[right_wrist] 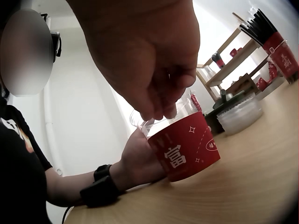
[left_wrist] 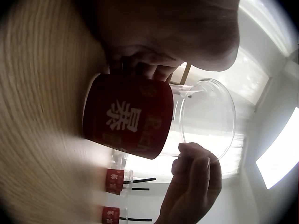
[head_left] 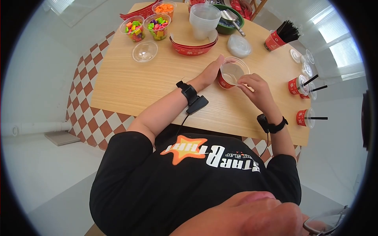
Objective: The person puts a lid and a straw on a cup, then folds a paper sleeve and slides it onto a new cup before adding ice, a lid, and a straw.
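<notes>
A clear plastic cup in a red paper sleeve (head_left: pixel 225 82) stands on the table in front of the person. My left hand (head_left: pixel 210 74) holds it from the left, and the fingers reach round behind the red sleeve (left_wrist: pixel 126 116) in the left wrist view. On the other side, my right hand (head_left: pixel 256 89) pinches the cup's clear rim between thumb and fingers. White characters show on the sleeve (right_wrist: pixel 184 149) in the right wrist view, with the right hand's fingertips (right_wrist: pixel 159 112) over the cup's top edge.
Beyond the hands are a stack of clear cups (head_left: pixel 204 21), red paper sleeves (head_left: pixel 193 49), a stack of clear lids (head_left: pixel 239 45) and a green bowl (head_left: pixel 226 28) with a metal scoop. Cups of colourful pieces (head_left: pixel 158 27) stand far left, a straw holder (head_left: pixel 274 40) far right, lidded cups (head_left: pixel 301 117) at right.
</notes>
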Motion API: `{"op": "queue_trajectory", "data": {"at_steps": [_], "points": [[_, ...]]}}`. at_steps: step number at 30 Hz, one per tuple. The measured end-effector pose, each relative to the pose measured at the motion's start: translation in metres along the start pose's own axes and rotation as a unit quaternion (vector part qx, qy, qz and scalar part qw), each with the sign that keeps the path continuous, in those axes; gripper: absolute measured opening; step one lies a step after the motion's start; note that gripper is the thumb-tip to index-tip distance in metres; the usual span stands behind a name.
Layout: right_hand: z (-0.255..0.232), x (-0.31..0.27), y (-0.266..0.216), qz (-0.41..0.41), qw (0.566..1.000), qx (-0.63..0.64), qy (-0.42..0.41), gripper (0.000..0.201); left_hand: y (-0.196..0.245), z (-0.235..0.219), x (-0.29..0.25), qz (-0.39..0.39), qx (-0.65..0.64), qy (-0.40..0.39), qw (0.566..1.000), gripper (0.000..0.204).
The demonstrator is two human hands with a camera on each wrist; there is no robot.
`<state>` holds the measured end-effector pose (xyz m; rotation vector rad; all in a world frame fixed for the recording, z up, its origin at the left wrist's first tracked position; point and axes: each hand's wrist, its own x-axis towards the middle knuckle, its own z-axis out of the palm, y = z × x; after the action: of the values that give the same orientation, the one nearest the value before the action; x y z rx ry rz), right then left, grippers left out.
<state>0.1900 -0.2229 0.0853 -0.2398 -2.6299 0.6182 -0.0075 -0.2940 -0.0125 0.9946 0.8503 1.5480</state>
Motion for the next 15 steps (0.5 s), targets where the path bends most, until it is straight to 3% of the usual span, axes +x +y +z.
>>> {"op": "queue_trajectory", "data": {"at_steps": [3, 6, 10, 14, 15], "points": [[0.000, 0.006, 0.003, -0.014, 0.999, -0.011, -0.051, 0.020, -0.001, -0.003, 0.000, 0.008, 0.052, -0.001, 0.999, 0.064], [-0.020, 0.028, 0.004, 0.059, 0.998, 0.023, 0.026, 0.042, 0.002, -0.003, -0.001, 0.026, 0.055, 0.009, 0.998, 0.060], [-0.017, 0.090, 0.074, 0.100, 0.986, -0.042, 0.124, 0.056, 0.008, 0.003, -0.004, 0.027, 0.039, 0.032, 0.998, 0.060], [0.001, 0.145, 0.115, 0.101, 0.979, -0.136, 0.114, 0.067, 0.006, 0.001, -0.003, 0.059, 0.056, 0.020, 0.997, 0.060], [0.005, 0.157, 0.121, 0.147, 0.976, -0.147, 0.065, 0.070, 0.007, 0.001, -0.003, 0.064, 0.061, 0.012, 0.996, 0.061]]}}
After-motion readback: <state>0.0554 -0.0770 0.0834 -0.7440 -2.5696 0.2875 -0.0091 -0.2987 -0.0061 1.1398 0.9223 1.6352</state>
